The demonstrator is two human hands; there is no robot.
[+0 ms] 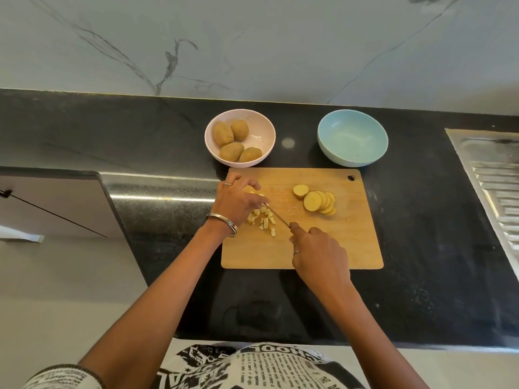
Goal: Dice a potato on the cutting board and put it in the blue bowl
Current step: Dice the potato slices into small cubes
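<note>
Dark counter (421, 220), board (323, 248) mid-frame: my right hand (317, 254) clenches the knife (276, 216), my left hand (238, 200) pinches slick, firm potato strips (252, 190); blue bowl (352, 137) waits upper right.

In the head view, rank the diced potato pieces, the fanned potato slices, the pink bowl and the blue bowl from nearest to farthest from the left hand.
From the left hand:
1. Diced potato pieces, right beside its fingers on the cutting board.
2. Pink bowl, behind the hand, holding whole potatoes.
3. Fanned potato slices, to its right on the board.
4. Blue bowl, back right, farthest.
</note>
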